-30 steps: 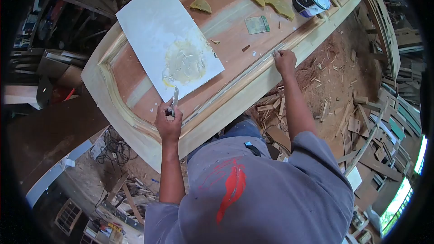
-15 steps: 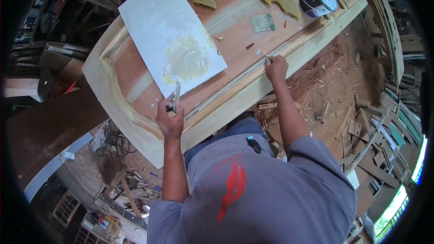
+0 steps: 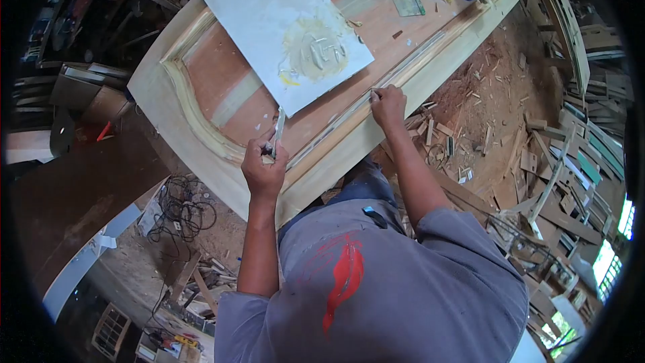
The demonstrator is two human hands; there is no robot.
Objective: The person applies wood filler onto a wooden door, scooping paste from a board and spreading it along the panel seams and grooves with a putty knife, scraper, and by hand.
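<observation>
Since the earlier frame, the right hand [image 3: 388, 105] has slid nearer along the moulding groove, fingertips pinched on something too small to name. Wooden door [image 3: 201, 141]: pale frame, reddish panel, lying flat across the view. White board [image 3: 269, 7] on the panel carries yellowish filler [image 3: 314, 50]. Left hand [image 3: 264, 165] stays clenched around the putty knife [image 3: 277, 129], blade at the board's near corner. Filling probably goes best with firm, even pressure along the groove.
</observation>
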